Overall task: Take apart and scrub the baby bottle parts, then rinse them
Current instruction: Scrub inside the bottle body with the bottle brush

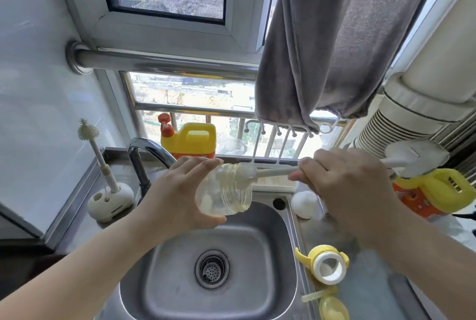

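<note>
My left hand [177,196] grips a clear, yellowish baby bottle body [223,190] on its side above the steel sink [265,268], mouth pointing right. My right hand [345,186] grips the handle of a bottle brush [273,172]; its head sits at the bottle's mouth. The yellow collar with handles and white ring [325,262] lies on the counter right of the sink. In front of it lie a yellow cap [333,309] and a pale straw piece [315,296].
A faucet [144,157] arches at the sink's back left, beside a brush stand holding a small nipple brush [103,165]. Two yellow detergent jugs [193,140] [432,193] stand behind and right. A white sponge [304,204] lies by the sink. A grey towel [334,36] hangs overhead.
</note>
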The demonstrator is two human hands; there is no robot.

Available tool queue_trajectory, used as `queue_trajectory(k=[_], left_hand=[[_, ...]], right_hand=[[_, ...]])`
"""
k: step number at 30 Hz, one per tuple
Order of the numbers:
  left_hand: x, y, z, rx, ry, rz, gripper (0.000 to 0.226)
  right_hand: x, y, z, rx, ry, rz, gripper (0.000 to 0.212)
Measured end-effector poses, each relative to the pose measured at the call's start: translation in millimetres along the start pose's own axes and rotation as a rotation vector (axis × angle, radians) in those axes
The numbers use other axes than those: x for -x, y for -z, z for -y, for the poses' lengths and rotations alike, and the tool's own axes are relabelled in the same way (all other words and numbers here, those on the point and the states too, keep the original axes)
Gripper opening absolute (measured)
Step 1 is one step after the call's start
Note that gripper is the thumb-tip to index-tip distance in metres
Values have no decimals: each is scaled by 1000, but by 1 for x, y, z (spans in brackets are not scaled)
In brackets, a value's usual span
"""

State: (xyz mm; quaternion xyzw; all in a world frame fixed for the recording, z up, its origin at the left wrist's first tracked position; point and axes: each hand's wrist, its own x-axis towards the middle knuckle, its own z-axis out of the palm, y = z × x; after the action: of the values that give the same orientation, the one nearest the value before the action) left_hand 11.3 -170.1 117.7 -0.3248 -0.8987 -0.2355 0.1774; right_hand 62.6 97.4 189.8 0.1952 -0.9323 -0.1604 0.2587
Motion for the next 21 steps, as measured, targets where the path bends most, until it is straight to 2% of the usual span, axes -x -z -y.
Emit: queue_trajectory(k=[2,4,6,9,12,15,18,21], left_hand=[[-2,3,0,8,9,-13,86],[-3,5,2,-26,13,-21,85],[-2,4,6,-76,-2,-12,83],[5,-2,7,-76,-13,-7,86],[6,-5,3,-85,-26,-38,92],[8,-12,-7,-84,-87,16,93],[17,-16,-12,-26,-70,95,80],[24,-10,-7,6,-74,165,65]], right_hand=[[-1,-1,2,-77,-38,50,41],[-1,-3,9,-247,-198,340,44],[1,-7,14,-588,-366,682,44],[-1,-4,18,-846,-425,943,46],[-8,1,27,-1079,-497,1021,46],[-18,3,38,-1303,-595,1059,45],[-20,3,41,-1360,-621,1079,45],[-20,3,35,-1305,-595,1101,46]])
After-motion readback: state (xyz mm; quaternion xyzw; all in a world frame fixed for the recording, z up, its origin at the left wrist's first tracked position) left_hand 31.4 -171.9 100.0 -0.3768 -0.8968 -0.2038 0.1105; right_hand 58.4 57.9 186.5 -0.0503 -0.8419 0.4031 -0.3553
